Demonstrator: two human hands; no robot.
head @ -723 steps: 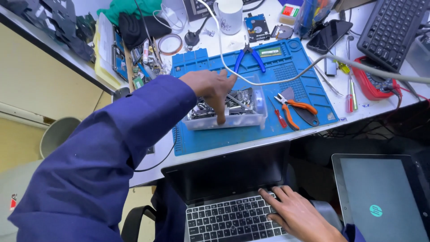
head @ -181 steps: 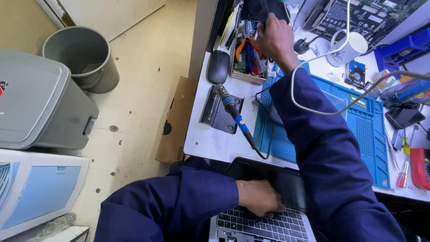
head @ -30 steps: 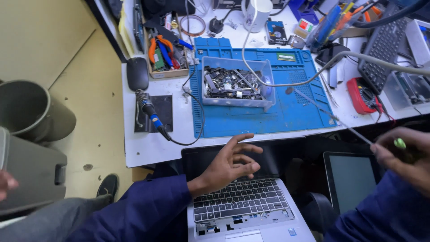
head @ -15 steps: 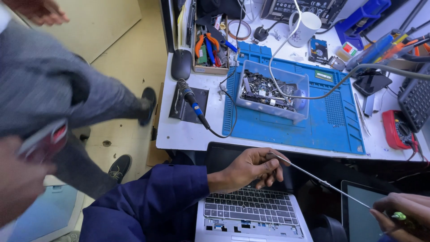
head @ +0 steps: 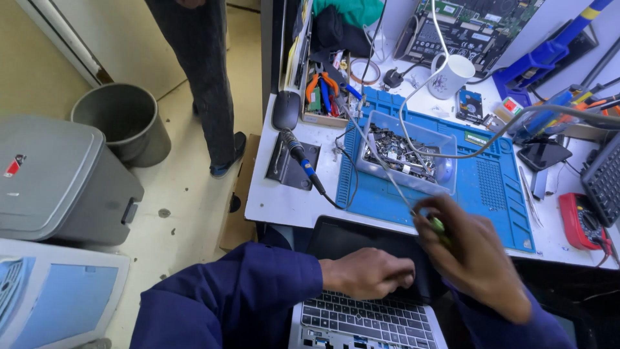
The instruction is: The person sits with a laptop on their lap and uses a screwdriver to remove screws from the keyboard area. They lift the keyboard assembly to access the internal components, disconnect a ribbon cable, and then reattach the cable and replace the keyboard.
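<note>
Laptop (head: 361, 284) | lower centre of frame, dark screen tilted back | left hand (head: 368, 274) laid flat on it above the keyboard, nothing gripped | thin tool with green handle (head: 438, 225) pinched in right hand (head: 478, 258), lower right | clear parts tray (head: 407, 152) seen on blue mat (head: 491, 187) above

Open laptop (head: 361, 278) — dark screen, grey keyboard, on the lap.
</note>
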